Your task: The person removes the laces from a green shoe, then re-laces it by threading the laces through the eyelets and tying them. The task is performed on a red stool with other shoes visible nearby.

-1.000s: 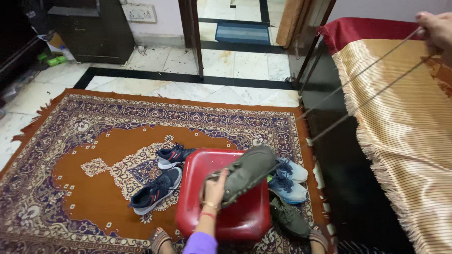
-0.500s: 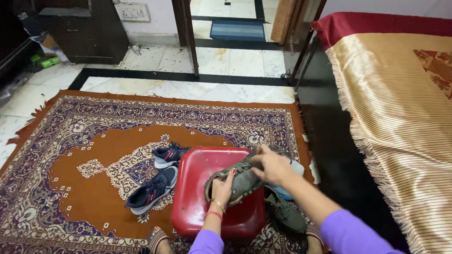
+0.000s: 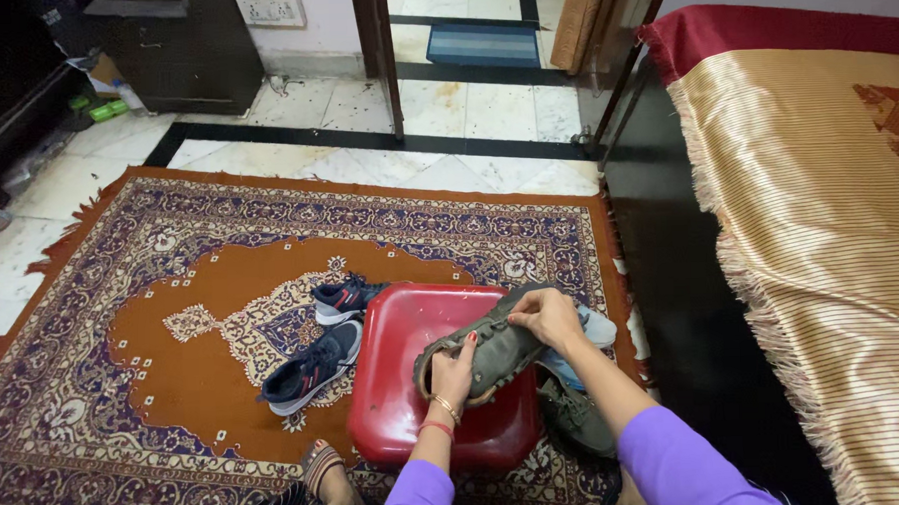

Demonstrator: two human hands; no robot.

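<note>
A person is holding an olive-green shoe (image 3: 493, 346) on a red stool (image 3: 414, 383) – the left hand (image 3: 454, 374) gripping its heel end, the right hand (image 3: 546, 317) with fingers pinching at its top, apparently working the lace area – the next move likely needing a steady hold

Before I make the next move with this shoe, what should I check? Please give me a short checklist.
1. Left hand grips the olive shoe at its heel end: ok.
2. Right hand on the shoe's upper: ok.
3. Shoe rests on the red stool: ok.
4. Laces threaded and even: cannot tell.
5. Matching olive shoe on the floor beside the stool: ok.
6. Navy sneakers lie apart from the hands: ok.
</note>
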